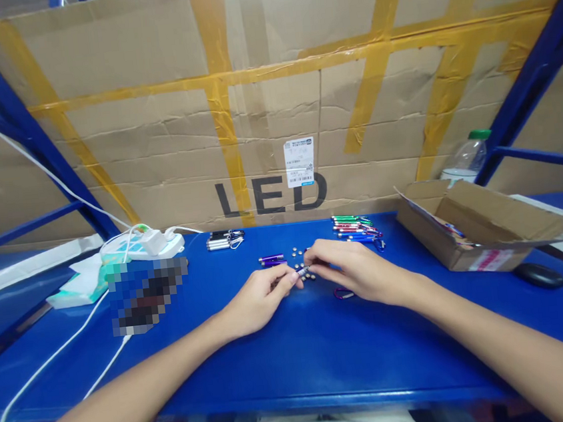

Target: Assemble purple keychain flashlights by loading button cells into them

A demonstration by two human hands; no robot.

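We are leaning over a blue table point(287, 365), keeping two hands together near its middle. Our left hand point(255, 301) is closing its thumb and fingers on one small slim tube point(301, 272), while our right hand point(350, 267) is pinching the right end of that same tube, so it is lying in the air between both sets of fingertips. Just beyond and under it we are seeing a scatter of small round silver cells point(295, 254); three are showing plainly at the far side, but our fingers are hiding others, so we cannot give a full count. Two purple tubes point(272, 258) are resting just left of them, and one purplish clip point(347, 295) is lying near our right hand. Farther left, one group of black and silver tubes point(219, 244) is sitting by the carton point(169, 149); farther right, one group of green, red and blue tubes point(346, 226) is lying, too bunched to number. On the right, one open cardboard box point(430, 242) is standing beside one black mouse point(540, 275), with one green-capped bottle point(464, 159) standing behind.
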